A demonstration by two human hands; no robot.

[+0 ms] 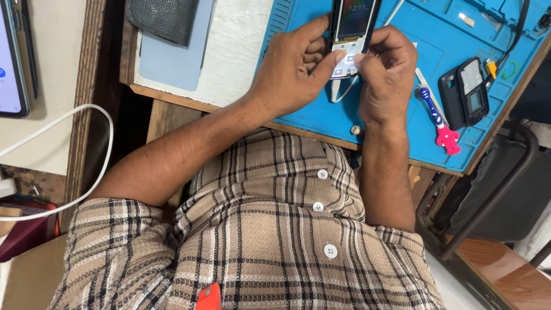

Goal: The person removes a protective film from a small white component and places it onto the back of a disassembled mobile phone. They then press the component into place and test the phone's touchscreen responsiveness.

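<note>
A small keypad phone with a lit screen stands over the blue work mat, held by both hands. My left hand wraps its left side, thumb pressed on the white keypad. My right hand grips the right side, fingers curled around the edge. A white cable hangs from the phone's bottom end between my hands.
A toothbrush with a blue and pink handle and a black phone part lie on the mat to the right. A dark pouch rests at top left. A smartphone and white cable lie far left. A chair frame stands at right.
</note>
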